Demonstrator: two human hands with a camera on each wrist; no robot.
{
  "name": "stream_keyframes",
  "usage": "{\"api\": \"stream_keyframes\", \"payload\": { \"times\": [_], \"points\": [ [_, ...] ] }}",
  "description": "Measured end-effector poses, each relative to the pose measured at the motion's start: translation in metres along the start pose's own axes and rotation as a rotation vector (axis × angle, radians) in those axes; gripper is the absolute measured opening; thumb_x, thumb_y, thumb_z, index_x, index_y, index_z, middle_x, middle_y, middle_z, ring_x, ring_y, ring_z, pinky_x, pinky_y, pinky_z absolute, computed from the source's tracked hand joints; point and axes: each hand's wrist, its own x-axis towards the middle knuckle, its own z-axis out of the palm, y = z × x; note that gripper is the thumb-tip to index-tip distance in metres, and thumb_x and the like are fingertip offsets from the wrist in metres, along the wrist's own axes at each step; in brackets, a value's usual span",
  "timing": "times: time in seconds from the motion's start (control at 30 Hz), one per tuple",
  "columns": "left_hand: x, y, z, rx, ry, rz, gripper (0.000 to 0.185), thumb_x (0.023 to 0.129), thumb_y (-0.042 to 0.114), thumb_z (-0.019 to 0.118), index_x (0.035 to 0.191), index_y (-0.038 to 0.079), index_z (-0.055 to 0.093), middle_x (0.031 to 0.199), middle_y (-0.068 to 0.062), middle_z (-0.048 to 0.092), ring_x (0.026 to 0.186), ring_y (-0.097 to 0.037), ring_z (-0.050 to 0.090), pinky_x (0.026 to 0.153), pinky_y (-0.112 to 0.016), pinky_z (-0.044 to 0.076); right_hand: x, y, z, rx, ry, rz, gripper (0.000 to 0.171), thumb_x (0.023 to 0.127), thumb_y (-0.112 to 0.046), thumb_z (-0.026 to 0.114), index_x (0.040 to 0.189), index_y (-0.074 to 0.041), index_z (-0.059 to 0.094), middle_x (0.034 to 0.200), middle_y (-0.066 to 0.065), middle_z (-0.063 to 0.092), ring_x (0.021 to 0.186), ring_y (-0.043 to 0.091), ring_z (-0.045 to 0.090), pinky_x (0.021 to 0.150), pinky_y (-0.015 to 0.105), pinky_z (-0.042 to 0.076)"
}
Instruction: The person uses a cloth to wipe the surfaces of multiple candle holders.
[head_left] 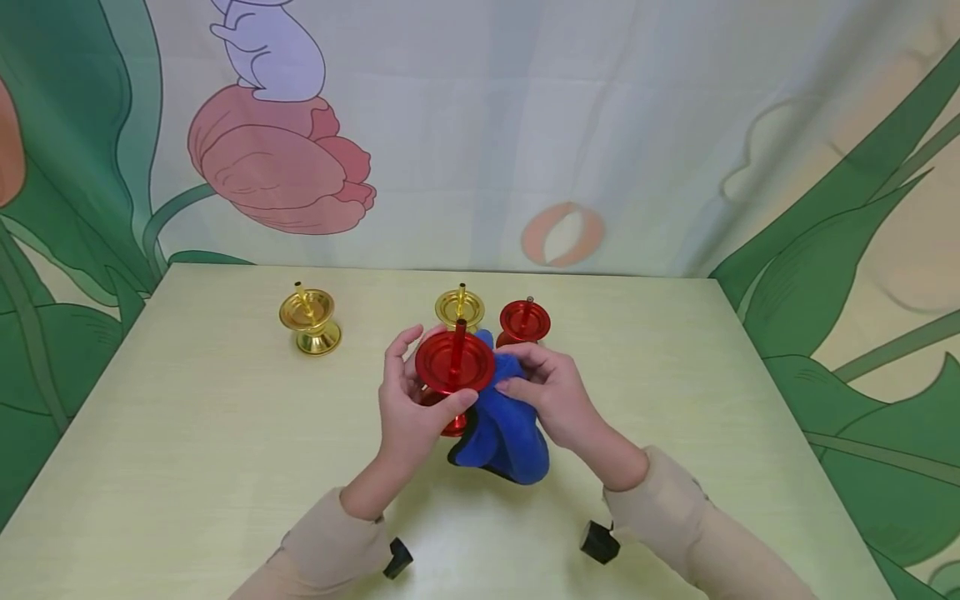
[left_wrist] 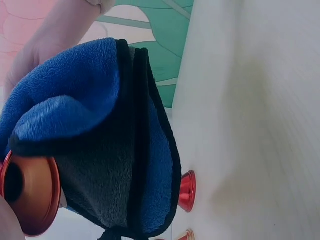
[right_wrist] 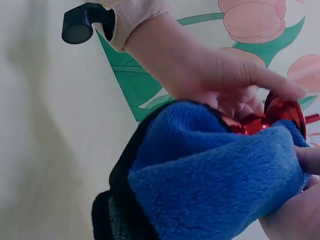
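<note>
My left hand point(head_left: 408, 408) grips the glossy red holder point(head_left: 454, 363), a dished cup with an upright centre post, held above the table point(head_left: 187, 433) while my right hand point(head_left: 551, 398) pinches the fuzzy blue cloth point(head_left: 502, 433) against its side.
</note>
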Motion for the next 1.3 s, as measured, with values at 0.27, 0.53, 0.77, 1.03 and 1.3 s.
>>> {"api": "stream_keyframes", "payload": {
  "times": [0.27, 0.53, 0.77, 1.03, 1.3],
  "points": [
    [0.002, 0.008, -0.002, -0.117, -0.194, -0.037, 0.071, 0.071, 0.021, 0.073, 0.122, -0.001, 0.029, 0.133, -0.021, 0.041, 0.106, -0.01, 0.055, 0.083, -0.026, 0.049, 0.002, 0.001, -0.008, 0.097, -0.034, -0.016, 0.038, 0.08, 0.012, 0.049, 0.097, -0.018, 0.064, 0.09, -0.005, 0.063, 0.079, 0.01, 0.059, 0.071, 0.023, 0.053],
    [0.009, 0.005, -0.008, -0.073, -0.262, -0.011, 0.072, 0.076, 0.041, 0.065, 0.128, -0.001, 0.037, 0.135, -0.017, 0.04, 0.131, -0.019, 0.028, 0.102, -0.043, 0.033, 0.003, 0.004, -0.012, 0.139, -0.047, -0.021, 0.041, 0.08, 0.012, 0.049, 0.095, -0.023, 0.064, 0.089, -0.005, 0.063, 0.08, 0.01, 0.058, 0.07, 0.022, 0.053],
    [0.014, 0.005, -0.01, 0.029, -0.299, -0.024, 0.078, 0.075, 0.056, 0.056, 0.132, 0.005, 0.038, 0.136, -0.012, 0.039, 0.133, -0.023, 0.022, 0.104, -0.054, 0.023, 0.004, 0.005, -0.012, 0.169, -0.053, -0.019, 0.038, 0.082, 0.009, 0.049, 0.096, -0.023, 0.064, 0.088, -0.005, 0.064, 0.08, 0.01, 0.058, 0.07, 0.021, 0.052],
    [0.009, 0.011, -0.005, 0.18, -0.117, 0.06, 0.05, 0.085, 0.028, 0.058, 0.13, 0.011, 0.045, 0.129, -0.01, 0.049, 0.121, -0.015, 0.043, 0.1, -0.042, 0.036, 0.004, 0.004, -0.013, 0.193, 0.017, 0.005, 0.039, 0.08, 0.012, 0.05, 0.092, -0.022, 0.065, 0.085, -0.006, 0.064, 0.077, 0.009, 0.059, 0.068, 0.019, 0.052],
    [0.011, 0.013, -0.003, 0.096, -0.172, 0.007, 0.059, 0.078, 0.031, 0.066, 0.13, 0.012, 0.044, 0.121, -0.008, 0.055, 0.11, -0.014, 0.051, 0.079, -0.027, 0.051, 0.002, 0.002, -0.013, 0.194, -0.017, -0.009, 0.032, 0.08, 0.005, 0.056, 0.094, -0.022, 0.065, 0.087, -0.005, 0.063, 0.077, 0.01, 0.058, 0.069, 0.021, 0.053]
  ]
}}
